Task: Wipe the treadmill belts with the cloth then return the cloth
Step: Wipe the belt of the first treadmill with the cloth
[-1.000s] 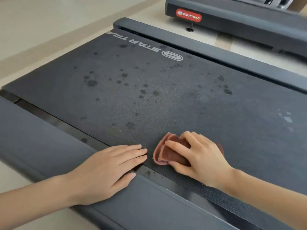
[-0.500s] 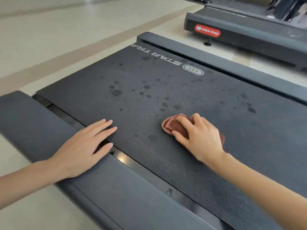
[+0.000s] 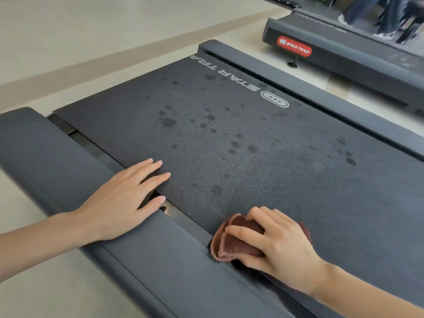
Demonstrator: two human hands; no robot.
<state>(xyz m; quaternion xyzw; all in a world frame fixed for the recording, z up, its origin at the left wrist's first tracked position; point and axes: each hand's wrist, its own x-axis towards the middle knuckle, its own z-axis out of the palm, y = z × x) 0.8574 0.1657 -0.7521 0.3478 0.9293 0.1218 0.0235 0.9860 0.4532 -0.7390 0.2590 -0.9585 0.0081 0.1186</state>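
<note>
A black treadmill belt with dark wet spots and a white STAR TRAC logo fills the middle of the head view. My right hand presses a folded reddish-brown cloth onto the belt's near edge, right against the grey side rail. My left hand lies flat with fingers spread, its palm on that rail and its fingertips reaching onto the belt. Most of the cloth is hidden under my right hand.
A second treadmill with a red STAR TRAC badge stands at the upper right, across a strip of pale floor. A person's legs are on it. The far side rail borders the belt.
My right hand has pulled the cloth back from mid-belt to the near edge by the rail. My left hand stays on the rail. The view has shifted to show more of the belt's end.
</note>
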